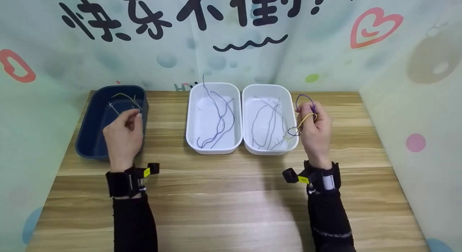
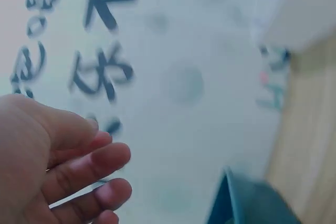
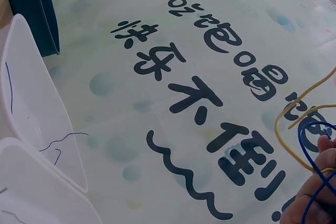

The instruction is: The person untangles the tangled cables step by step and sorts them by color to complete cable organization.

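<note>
Over the far right part of the navy bin (image 1: 88, 136), my left hand (image 1: 123, 136) has its fingers loosely bent, and no wire shows between them in the left wrist view. Inside that bin lie a yellow wire (image 1: 124, 95) and a pale wire (image 1: 114, 108), the yellow one running close by the fingertips. My right hand (image 1: 317, 131) grips a small bunch of wires just right of the right white bin. A yellow wire (image 3: 279, 129) and a blue wire (image 3: 306, 148) loop out of its fingers, and a dark loop (image 1: 290, 133) hangs over the bin rim.
Two white bins stand side by side at the table's back. The left white bin (image 1: 188, 118) holds several dark blue wires (image 1: 221, 116), one poking above its back rim. Several thin grey wires (image 1: 272, 118) lie in the right white bin (image 1: 249, 145). A printed cloth (image 1: 216, 60) hangs behind the wooden table (image 1: 223, 201).
</note>
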